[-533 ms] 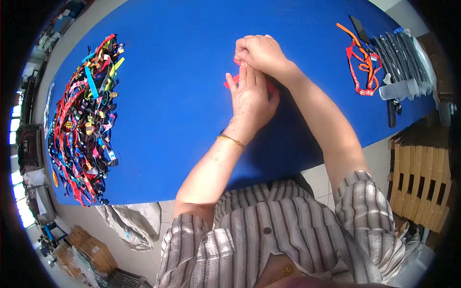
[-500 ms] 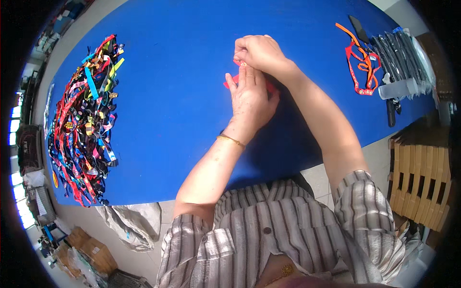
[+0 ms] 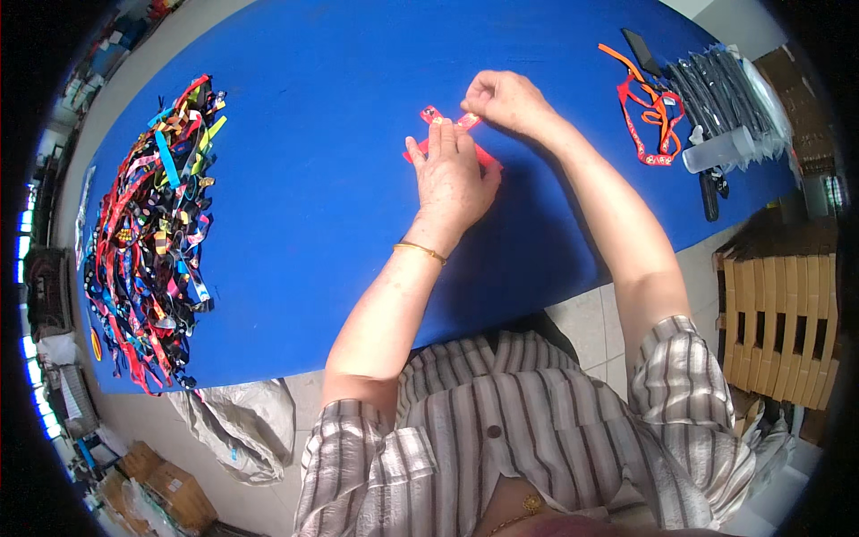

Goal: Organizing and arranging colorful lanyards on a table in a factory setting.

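Note:
A red printed strap (image 3: pixel 429 114) lies folded on the blue table, mostly covered by my left hand (image 3: pixel 450 174). That hand rests flat on it with the fingers stretched out, pressing it down. Beyond the fingertips, two strap ends spread apart in a V, and more red fabric shows at both sides of the palm. My right hand (image 3: pixel 508 100) is closed in a pinch on the right-hand strap end, just beyond the left fingertips.
A long heap of multicoloured straps (image 3: pixel 152 233) covers the table's left side. At the far right lie a red and orange strap harness (image 3: pixel 662 125), clear-wrapped dark packs (image 3: pixel 725 103), a translucent cylinder (image 3: pixel 720 150) and a flat black object (image 3: pixel 642 51). Cardboard (image 3: pixel 778 313) stands beyond the right edge.
My right hand has drawn back to the right from the left fingertips, pulling a strap end outward. Two strap ends now show in a V; my left hand still presses the strap.

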`<control>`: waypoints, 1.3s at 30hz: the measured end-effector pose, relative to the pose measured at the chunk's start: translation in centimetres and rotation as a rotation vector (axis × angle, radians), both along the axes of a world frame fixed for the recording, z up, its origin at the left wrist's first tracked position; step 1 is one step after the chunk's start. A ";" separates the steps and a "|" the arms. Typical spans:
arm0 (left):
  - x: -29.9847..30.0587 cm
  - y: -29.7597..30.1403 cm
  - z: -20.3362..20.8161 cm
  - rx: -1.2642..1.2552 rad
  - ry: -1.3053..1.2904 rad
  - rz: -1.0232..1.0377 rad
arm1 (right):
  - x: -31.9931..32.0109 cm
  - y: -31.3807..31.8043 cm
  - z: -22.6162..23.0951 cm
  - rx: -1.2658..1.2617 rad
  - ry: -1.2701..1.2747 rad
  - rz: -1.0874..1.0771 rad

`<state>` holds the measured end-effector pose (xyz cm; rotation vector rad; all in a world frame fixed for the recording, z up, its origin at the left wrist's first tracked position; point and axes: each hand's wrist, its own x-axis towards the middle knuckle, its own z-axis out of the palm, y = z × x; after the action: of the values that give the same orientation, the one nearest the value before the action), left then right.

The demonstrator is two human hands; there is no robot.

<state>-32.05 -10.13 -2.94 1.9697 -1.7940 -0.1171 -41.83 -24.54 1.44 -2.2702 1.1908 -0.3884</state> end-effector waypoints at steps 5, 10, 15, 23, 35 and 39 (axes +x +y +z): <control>-0.1 -0.3 -0.2 -0.040 -0.001 -0.004 | -0.4 0.8 -0.6 -0.029 0.068 -0.032; -0.1 -0.3 -0.1 -0.092 0.016 -0.010 | -0.5 0.1 -1.3 -0.042 0.045 -0.011; -0.1 0.0 -0.3 -0.094 -0.001 -0.003 | -0.5 0.0 -1.6 -0.026 0.037 0.023; -0.3 0.3 -0.3 -0.063 -0.055 -0.011 | -1.3 1.2 -3.5 -0.129 -0.086 -0.043; -0.2 0.5 0.4 -0.219 -0.045 -0.003 | -4.4 3.4 -7.0 0.017 -0.793 -0.186; 1.1 2.4 2.7 -0.445 0.053 -0.026 | -4.6 2.9 -6.7 0.171 -0.897 -0.207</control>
<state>-31.00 -7.77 -0.28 1.6114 -1.6408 0.2041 -46.46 -21.62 -5.27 -1.5159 0.9074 -1.1760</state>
